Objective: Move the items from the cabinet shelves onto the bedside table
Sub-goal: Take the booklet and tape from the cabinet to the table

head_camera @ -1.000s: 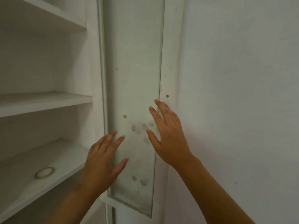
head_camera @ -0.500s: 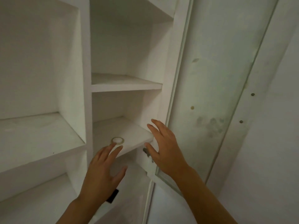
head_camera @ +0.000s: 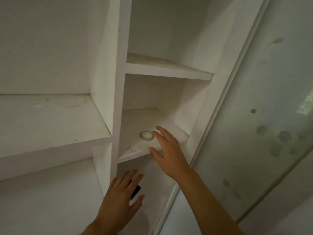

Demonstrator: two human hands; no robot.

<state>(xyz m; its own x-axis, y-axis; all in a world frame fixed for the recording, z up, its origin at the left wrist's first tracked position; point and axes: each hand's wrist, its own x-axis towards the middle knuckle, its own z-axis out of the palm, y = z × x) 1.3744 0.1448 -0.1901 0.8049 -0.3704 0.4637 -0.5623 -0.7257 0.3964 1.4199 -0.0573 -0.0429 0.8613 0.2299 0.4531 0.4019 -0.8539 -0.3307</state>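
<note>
A small roll of clear tape (head_camera: pixel 146 135) lies flat on the narrow middle shelf (head_camera: pixel 179 134) of the white cabinet. My right hand (head_camera: pixel 166 150) reaches over that shelf's front edge with fingers straight, its fingertips right beside the roll. My left hand (head_camera: pixel 121 199) hovers lower, fingers spread, in front of the compartment below. A small black object (head_camera: pixel 136 192) lies on that lower shelf, partly hidden behind my left fingers. Neither hand holds anything.
A white upright divider (head_camera: pixel 118 92) separates the narrow shelves from a wider bare shelf (head_camera: pixel 50 121) at left. The open glass cabinet door (head_camera: pixel 264 116), smudged with spots, stands close on the right. Another narrow shelf (head_camera: pixel 169 68) sits above.
The view swung left from the glass door to the cabinet shelves. My right hand moved from the door toward the tape roll, and my left hand dropped to the lower compartment.
</note>
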